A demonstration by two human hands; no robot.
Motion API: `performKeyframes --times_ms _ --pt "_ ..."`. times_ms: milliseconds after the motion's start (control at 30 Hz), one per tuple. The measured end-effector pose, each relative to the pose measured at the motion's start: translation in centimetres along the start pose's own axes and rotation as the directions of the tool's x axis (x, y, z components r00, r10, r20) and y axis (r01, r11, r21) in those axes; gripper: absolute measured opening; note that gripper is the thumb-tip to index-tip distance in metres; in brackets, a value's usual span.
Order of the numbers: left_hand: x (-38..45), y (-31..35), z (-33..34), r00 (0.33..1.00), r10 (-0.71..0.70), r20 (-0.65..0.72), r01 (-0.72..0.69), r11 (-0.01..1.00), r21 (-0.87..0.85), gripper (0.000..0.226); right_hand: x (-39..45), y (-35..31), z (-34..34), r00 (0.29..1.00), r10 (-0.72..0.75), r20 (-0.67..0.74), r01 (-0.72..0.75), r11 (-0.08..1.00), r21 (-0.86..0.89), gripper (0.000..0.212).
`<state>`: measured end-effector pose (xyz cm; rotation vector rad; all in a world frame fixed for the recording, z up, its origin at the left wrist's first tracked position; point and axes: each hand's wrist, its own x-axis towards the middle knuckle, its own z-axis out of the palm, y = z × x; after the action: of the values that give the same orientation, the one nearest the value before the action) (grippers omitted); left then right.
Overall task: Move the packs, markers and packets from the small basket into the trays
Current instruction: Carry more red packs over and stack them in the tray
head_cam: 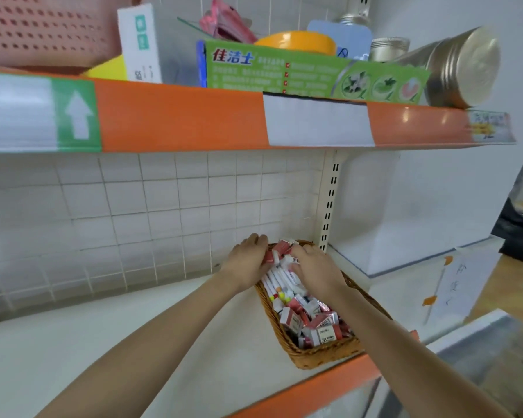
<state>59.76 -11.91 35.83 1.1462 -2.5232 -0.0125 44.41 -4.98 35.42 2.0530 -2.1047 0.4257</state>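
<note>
A small wicker basket (320, 356) stands on the white shelf at the right, near its orange front edge. It holds white markers (280, 283) with coloured caps in the middle and several small red-and-white packs (311, 322) towards the front. More red-and-white packs (280, 247) are bunched at the far end, between my hands. My left hand (248, 259) curls round them from the left. From the right, my right hand (316, 271) grips the same bunch, fingers bent down into the basket. No tray is in view.
An upper shelf with an orange front strip (178, 116) hangs overhead, carrying a green toothpaste box (311, 72), a pink basket (43, 28) and metal tins (462, 67). A white upright post (329, 200) stands just behind the basket. A white tiled wall backs the shelf.
</note>
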Motion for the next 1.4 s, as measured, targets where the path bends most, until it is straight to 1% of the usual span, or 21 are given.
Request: performKeyframes --times_ms 67,133,233,367,500,600,833,1000,1100,1267,1400 --pt "-1.6 0.3 -0.8 0.999 -0.019 -0.033 0.018 0.999 -0.046 0.033 -1.3 -1.2 -0.8 0.999 -0.026 -0.025 0.027 0.999 0.034 0.032" --pt "-3.9 0.8 -1.5 0.996 -0.068 -0.058 0.062 0.993 -0.105 0.032 -3.1 -2.6 -1.4 0.999 -0.031 -0.031 0.033 0.998 0.056 0.036" --pt "-8.2 1.3 -2.1 0.989 -0.122 -0.079 0.110 0.984 -0.142 0.034 -6.2 -4.5 -2.0 0.998 -0.061 -0.022 0.062 0.997 0.042 0.038" --pt "-13.6 1.4 -3.7 0.980 -0.180 -0.085 0.173 0.982 -0.082 0.032 -9.3 -7.6 -2.9 0.992 -0.127 -0.005 0.127 0.990 0.062 0.037" --pt "-18.4 0.6 -5.7 0.960 -0.262 -0.096 0.259 0.965 -0.045 0.030 -11.1 -11.2 -3.6 0.983 -0.183 -0.004 0.182 0.974 0.134 0.035" --pt "-22.1 -0.7 -7.3 0.947 -0.310 -0.087 0.311 0.950 0.002 0.031 -12.1 -14.7 -3.4 0.967 -0.256 0.015 0.249 0.950 0.187 0.032" --pt "-30.1 -5.7 -10.9 0.902 -0.406 -0.144 0.420 0.904 0.078 0.031 -13.5 -24.3 -2.5 0.937 -0.345 0.060 0.308 0.894 0.325 0.027" --pt "-37.1 -11.1 -13.9 0.867 -0.473 -0.159 0.490 0.866 0.099 0.028 -14.5 -33.5 -1.5 0.908 -0.409 0.089 0.348 0.856 0.383 0.026" --pt "-41.8 -15.0 -16.1 0.841 -0.505 -0.193 0.532 0.838 0.121 0.028 -15.0 -39.8 -1.0 0.884 -0.457 0.098 0.381 0.827 0.414 0.024" --pt "-48.1 -21.4 -19.7 0.805 -0.540 -0.246 0.576 0.811 0.105 0.033 -15.6 -49.5 -0.7 0.840 -0.539 0.065 0.460 0.770 0.442 0.021" --pt "-52.1 -25.3 -21.5 0.757 -0.594 -0.273 0.638 0.762 0.112 0.037 -15.5 -55.3 -0.2 0.829 -0.559 0.032 0.490 0.752 0.442 0.020"
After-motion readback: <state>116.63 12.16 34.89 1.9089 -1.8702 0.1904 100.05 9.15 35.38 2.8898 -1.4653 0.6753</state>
